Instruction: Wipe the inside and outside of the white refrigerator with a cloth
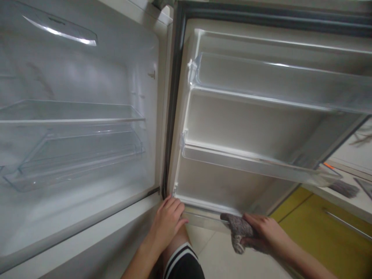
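Observation:
The refrigerator door point(232, 124) stands wide open with its inner side towards me. At its lower hinge-side corner my left hand point(171, 217) has its fingers curled over the end of the bottom door bin point(200, 220). My right hand point(263, 230) is closed on a grey-brown cloth point(240, 230), which lies against the front rim of that same bin, farther right. Part of the cloth hangs below the fingers. Above are a middle door bin point(247, 164) and a top door bin point(273, 79), both of clear plastic with nothing in them.
On the left, the refrigerator interior point(84, 77) holds a glass shelf point(72, 110) and a clear tray point(81, 155) below it. Yellow cabinets point(322, 232) and a white counter with another dark cloth point(344, 188) are at right. My leg point(184, 259) is beneath the door.

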Motion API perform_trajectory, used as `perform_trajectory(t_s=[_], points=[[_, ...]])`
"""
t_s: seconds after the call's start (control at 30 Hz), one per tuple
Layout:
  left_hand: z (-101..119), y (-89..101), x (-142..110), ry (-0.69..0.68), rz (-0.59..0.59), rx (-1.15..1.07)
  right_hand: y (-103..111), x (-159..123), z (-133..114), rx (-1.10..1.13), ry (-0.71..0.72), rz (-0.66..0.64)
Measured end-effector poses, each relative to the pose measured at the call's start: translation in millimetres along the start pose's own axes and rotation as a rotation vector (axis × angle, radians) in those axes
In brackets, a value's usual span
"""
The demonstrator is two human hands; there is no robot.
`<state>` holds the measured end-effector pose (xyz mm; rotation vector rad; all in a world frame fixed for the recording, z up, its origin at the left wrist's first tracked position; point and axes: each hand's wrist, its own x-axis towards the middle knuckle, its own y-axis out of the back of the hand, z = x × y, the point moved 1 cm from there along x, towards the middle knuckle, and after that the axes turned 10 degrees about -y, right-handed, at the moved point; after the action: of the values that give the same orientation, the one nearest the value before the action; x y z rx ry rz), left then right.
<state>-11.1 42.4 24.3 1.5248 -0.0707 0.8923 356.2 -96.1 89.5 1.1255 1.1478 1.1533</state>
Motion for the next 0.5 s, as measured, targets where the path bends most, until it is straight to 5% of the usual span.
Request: perform_trajectory(t_s=[0.1, 0.3, 0.5], points=[[2, -4.6, -1, 0.009, 0.053, -0.004, 9, 3, -28, -0.049, -0.033, 0.013], [7, -3.1, -4, 0.08, 0.032, -0.093, 27, 34, -138, 0.001, -0.099, 0.034], [-15, 29.9, -15, 0.049, 0.118, -0.272, 32, 70, -218, 0.085, 0.024, 0.069]])
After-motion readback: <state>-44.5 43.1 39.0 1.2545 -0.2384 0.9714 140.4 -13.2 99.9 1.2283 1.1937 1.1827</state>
